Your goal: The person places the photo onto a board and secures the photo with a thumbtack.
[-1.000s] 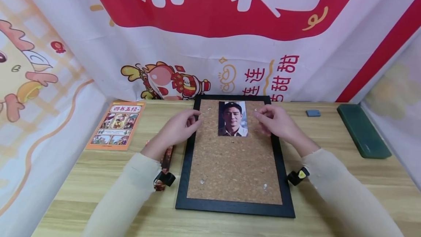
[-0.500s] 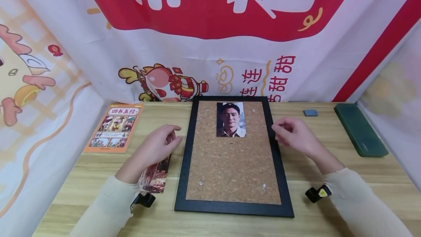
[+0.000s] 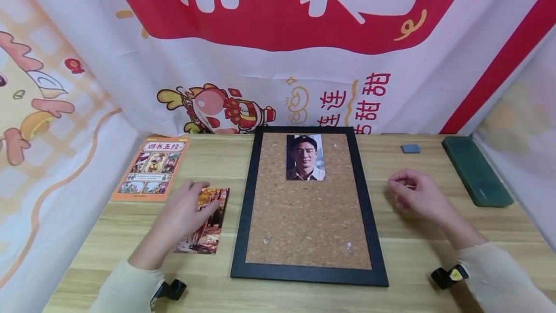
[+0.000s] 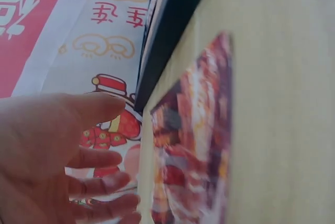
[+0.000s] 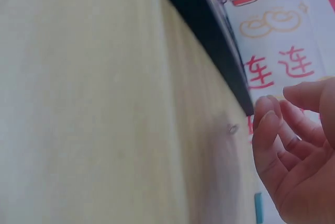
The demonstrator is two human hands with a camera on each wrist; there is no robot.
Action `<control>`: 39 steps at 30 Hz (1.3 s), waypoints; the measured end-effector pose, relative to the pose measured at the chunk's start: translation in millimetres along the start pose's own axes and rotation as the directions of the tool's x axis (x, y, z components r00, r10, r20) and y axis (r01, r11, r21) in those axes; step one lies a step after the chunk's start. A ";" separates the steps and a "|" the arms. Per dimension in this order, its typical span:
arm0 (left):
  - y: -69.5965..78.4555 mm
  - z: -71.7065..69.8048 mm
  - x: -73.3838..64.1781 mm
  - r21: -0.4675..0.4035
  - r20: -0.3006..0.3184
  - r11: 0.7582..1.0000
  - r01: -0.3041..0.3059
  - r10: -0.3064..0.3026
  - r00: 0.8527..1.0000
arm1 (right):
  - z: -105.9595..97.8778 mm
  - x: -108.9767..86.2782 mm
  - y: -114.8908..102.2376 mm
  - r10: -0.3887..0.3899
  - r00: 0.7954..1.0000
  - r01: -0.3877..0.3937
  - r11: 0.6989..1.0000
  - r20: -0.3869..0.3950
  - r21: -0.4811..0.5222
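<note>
Both hands have drawn farther from the framed cork board [image 3: 308, 221]: the left hand [image 3: 184, 211] has come left and nearer, over a glossy photo [image 3: 213, 236], while the right hand [image 3: 420, 196] has shifted right above the bench [image 3: 412, 264]. The left has its fingers spread, gripping nothing; the right is loosely curled around nothing visible. That photo lies left of the board, partly hidden, showing yellow-orange foliage, dark trunks and a leaf-strewn reddish ground. A portrait [image 3: 305, 158] of a person in a pale shirt sits upright at the board's far end, and clear pins [image 3: 349, 247] stand near its corners.
</note>
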State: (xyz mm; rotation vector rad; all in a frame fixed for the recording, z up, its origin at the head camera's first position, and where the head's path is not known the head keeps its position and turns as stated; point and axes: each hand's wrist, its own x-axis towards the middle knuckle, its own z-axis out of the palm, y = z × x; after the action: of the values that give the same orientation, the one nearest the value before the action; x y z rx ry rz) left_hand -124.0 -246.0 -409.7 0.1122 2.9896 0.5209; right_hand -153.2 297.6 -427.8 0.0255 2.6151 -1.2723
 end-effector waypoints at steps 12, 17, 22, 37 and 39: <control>-21.1 11.2 -16.7 0.113 0.031 0.987 0.111 -0.115 0.993 | 1.7 4.6 19.1 0.124 0.992 -0.122 0.989 0.007 -0.085; -23.3 10.8 -15.7 0.082 0.056 0.986 0.143 -0.147 0.987 | 2.9 8.7 18.9 0.149 0.988 -0.145 0.983 0.029 -0.116; -30.5 10.1 -15.8 -0.005 0.069 0.991 0.137 -0.137 0.988 | 4.7 13.4 17.3 0.166 0.986 -0.160 0.978 0.031 -0.130; -47.0 2.6 -20.3 -0.281 0.052 0.954 0.101 -0.090 0.995 | 8.8 17.5 18.2 0.193 0.981 -0.191 0.973 0.007 -0.129; -47.2 -0.2 -21.9 -0.349 0.042 0.933 0.093 -0.084 0.996 | 8.6 17.3 17.9 0.197 0.980 -0.195 0.972 0.008 -0.129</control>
State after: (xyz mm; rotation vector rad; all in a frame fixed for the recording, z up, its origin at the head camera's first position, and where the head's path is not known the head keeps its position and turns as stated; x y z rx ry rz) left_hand -104.8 -292.3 -423.6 -0.0448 2.8039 1.0196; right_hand -166.2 300.5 -450.5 0.2412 2.5950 -1.0322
